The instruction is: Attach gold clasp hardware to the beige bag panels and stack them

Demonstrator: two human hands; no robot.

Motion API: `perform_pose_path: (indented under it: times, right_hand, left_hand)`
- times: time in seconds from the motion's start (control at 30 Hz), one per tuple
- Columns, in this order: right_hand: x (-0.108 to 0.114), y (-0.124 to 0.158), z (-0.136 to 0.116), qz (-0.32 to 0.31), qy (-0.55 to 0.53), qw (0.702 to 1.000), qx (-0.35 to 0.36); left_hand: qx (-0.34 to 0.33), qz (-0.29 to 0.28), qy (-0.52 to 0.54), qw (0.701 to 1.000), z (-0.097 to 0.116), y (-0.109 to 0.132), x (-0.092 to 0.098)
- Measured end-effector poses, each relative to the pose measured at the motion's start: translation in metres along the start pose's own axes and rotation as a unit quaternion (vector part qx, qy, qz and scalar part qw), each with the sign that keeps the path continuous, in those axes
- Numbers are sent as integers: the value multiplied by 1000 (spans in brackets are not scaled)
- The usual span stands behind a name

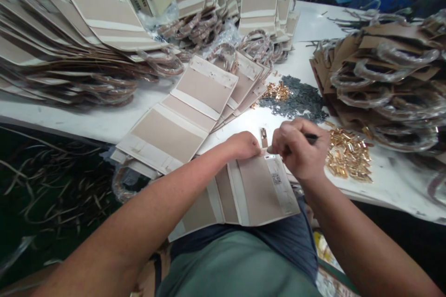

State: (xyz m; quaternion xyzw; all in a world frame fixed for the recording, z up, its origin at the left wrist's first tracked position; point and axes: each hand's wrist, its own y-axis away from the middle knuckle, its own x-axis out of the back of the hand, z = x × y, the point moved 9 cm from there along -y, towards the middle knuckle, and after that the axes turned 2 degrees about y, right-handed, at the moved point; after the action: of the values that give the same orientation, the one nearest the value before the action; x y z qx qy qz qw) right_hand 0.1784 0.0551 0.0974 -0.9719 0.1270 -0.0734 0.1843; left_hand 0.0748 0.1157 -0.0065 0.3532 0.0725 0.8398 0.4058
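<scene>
A beige bag panel [256, 190] with pale cross strips lies open across my lap, its far edge resting at the table. My left hand [245, 145] is closed on that far edge, fingertips pressed close to a small strap tab. On the tab, just beyond the edge, sits a gold metal clasp [264, 133]. My right hand [301, 148] is wrapped round a slim tool with a dark handle [311, 138]. The tool's tip points left, near the tab and my left fingertips. Its exact kind is hidden by my fingers.
More beige panels [205, 86] are fanned out on the white table [153, 93] at left. Gold metal fittings [348, 153] and dark flat pieces [296, 97] lie in heaps. Stacked brown pieces with plastic-wrapped handles [390, 69] stand at right. Strip scraps [66, 185] cover the floor.
</scene>
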Motion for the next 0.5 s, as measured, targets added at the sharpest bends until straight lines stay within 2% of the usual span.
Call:
perform_pose_path:
  times: [0.23, 0.37, 0.5]
  right_hand:
    - [7, -3, 2, -4, -32, 999, 0]
    - [23, -11, -11, 44, -101, 993, 30]
    - [20, -12, 10, 36, -71, 996, -35]
  left_hand:
    - [39, -11, 4, 999, -2, -5, -1]
    - [40, -16, 20, 999, -3, -9, -1]
    - [49, -13, 10, 999, -5, -10, -1]
